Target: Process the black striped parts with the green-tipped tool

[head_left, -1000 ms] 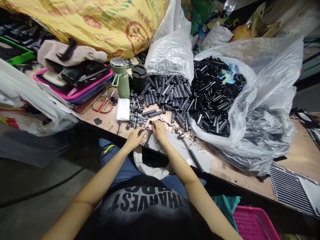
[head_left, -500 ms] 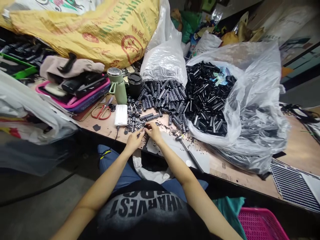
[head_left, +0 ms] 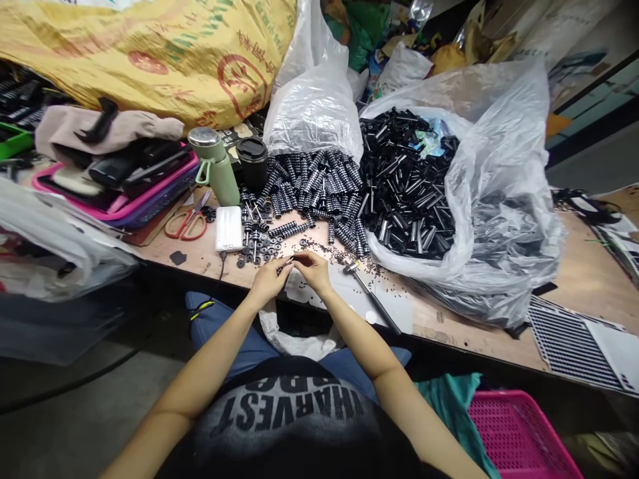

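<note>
My left hand (head_left: 271, 279) and my right hand (head_left: 312, 271) meet over the table's front edge, their fingertips pinched together. Whatever sits between them is dark, small and mostly covered by the fingers. Just beyond lie small black washer-like discs (head_left: 264, 249) and tiny dark parts (head_left: 344, 256) scattered on the wood. A heap of black ridged cylinders (head_left: 314, 183) is piled farther back. To the right of my right hand, a small hammer (head_left: 373, 297) rests on a pale sheet (head_left: 399, 306).
On the left are a white power bank (head_left: 229, 229) with a cable, red-handled scissors (head_left: 186, 224), a green flask (head_left: 219, 169) and a black cup (head_left: 253, 163). A large plastic bag (head_left: 464, 193) of black tubes (head_left: 409, 193) stands right. A pink basket (head_left: 519, 426) is below the table.
The view has shifted slightly, so the table's contents appear lower-left to upper-left of before. My right hand has turned a little, its fingers now closer against the left fingertips.
</note>
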A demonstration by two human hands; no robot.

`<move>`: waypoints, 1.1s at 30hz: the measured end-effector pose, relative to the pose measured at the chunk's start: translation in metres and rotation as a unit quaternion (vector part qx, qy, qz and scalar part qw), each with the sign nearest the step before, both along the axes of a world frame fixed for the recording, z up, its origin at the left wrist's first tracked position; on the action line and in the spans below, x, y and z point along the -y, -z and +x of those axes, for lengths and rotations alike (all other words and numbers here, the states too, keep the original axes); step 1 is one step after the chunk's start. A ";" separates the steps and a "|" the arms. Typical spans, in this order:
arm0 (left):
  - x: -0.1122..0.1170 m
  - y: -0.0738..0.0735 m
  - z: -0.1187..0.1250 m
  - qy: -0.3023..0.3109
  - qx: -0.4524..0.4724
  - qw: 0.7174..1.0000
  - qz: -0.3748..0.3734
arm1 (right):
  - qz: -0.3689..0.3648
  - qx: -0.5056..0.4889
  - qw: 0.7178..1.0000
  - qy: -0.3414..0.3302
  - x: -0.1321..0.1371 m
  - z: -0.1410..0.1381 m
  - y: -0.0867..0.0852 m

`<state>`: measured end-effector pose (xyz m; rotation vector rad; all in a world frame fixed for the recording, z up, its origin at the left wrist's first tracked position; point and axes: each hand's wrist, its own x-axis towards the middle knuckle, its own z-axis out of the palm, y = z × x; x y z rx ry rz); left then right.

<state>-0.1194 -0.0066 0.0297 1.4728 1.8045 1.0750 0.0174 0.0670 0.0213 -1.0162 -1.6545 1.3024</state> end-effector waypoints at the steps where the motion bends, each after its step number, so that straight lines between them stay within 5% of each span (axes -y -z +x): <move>1: 0.000 0.000 0.000 0.004 0.002 1.000 -0.002 | -0.015 -0.003 1.000 0.014 0.000 0.000 0.001; 6: 0.002 0.002 0.002 0.019 0.000 1.000 -0.018 | -0.015 -0.013 1.000 0.013 -0.001 0.002 0.002; 14: 0.004 0.005 0.001 0.008 0.044 0.999 -0.019 | 0.193 0.078 0.967 -0.146 -0.001 0.017 -0.002; 21: -0.001 0.001 0.002 -0.056 0.055 0.997 -0.004 | 0.203 0.325 0.924 -0.020 -0.049 -0.003 -0.003; 27: -0.001 0.004 0.002 -0.036 0.036 0.999 0.000 | 0.179 0.255 0.949 -0.042 -0.027 -0.006 -0.007; 33: 0.001 0.004 0.004 -0.039 0.026 0.999 0.003 | 0.054 0.051 0.996 -0.039 -0.005 -0.003 -0.015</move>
